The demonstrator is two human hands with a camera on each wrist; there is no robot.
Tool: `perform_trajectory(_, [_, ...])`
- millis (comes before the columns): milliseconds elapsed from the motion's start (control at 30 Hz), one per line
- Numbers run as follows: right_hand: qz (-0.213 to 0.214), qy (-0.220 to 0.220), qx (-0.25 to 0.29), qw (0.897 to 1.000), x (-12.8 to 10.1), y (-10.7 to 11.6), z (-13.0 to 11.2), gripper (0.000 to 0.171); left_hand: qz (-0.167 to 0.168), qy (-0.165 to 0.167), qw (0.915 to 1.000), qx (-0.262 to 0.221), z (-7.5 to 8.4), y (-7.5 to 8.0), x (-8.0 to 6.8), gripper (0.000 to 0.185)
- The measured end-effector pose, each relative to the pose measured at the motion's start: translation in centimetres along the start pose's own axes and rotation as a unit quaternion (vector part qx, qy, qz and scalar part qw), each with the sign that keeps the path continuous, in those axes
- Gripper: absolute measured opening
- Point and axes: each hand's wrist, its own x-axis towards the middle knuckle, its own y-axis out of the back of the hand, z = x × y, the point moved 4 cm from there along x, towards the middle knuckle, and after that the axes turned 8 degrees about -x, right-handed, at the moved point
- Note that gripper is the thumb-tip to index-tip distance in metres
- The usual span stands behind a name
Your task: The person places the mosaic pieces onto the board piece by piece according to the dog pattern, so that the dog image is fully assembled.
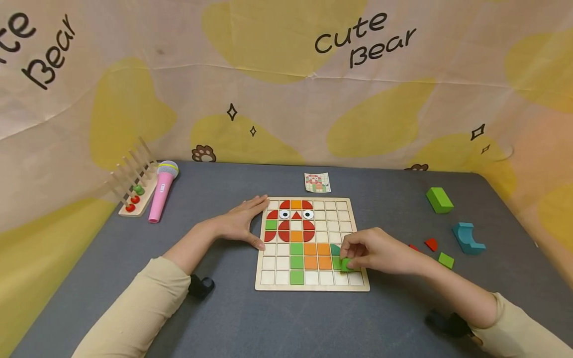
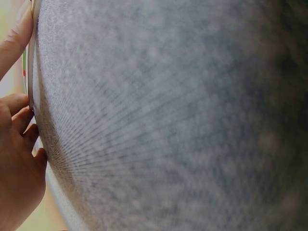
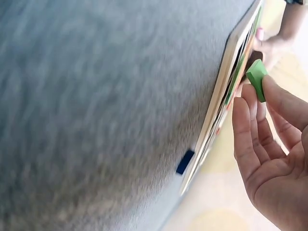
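A wooden grid board (image 1: 313, 288) lies on the dark table, with red, orange and green tiles and two eye tiles set in its squares. My left hand (image 1: 241, 223) touches the board's left edge, thumb and fingers spread; in the left wrist view its fingertips are at the rim. Over the board's lower right, my right hand (image 1: 373, 250) pinches a small green tile (image 3: 257, 79) between thumb and fingers. Beside that tile, a dark green curved piece (image 1: 335, 249) sits in a square, partly hidden by the hand.
Behind the board lies a small pattern card (image 1: 317, 183). At right are a green block (image 1: 439, 200), a blue arch block (image 1: 467, 238), a red piece (image 1: 431, 244) and a loose green tile (image 1: 445, 260). A pink microphone (image 1: 161, 196) and a peg stand (image 1: 144, 205) are far left.
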Motion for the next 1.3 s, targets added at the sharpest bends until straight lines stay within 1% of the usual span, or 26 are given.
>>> perform_trajectory(333, [-0.013,0.009,-0.002,1.0,0.5,-0.9,-0.9,0.015,0.002,-0.003,1.0,-0.003,0.1,0.0,-0.1,0.123])
perform_trajectory(700, [-0.038,0.0,0.005,0.999,0.4,-1.2,-1.2,0.009,0.0,0.005,1.0,-0.001,0.3,0.1,-0.2,0.124])
perform_trajectory(1100, [-0.018,0.002,-0.004,1.0,0.4,-1.4,-0.9,0.01,0.001,0.008,1.0,-0.001,0.3,0.1,-0.1,0.124])
perform_trajectory(1300, [-0.002,0.016,-0.011,1.0,0.5,-1.5,-0.9,0.009,0.0,0.011,0.9999,-0.004,0.5,0.1,-0.3,0.123])
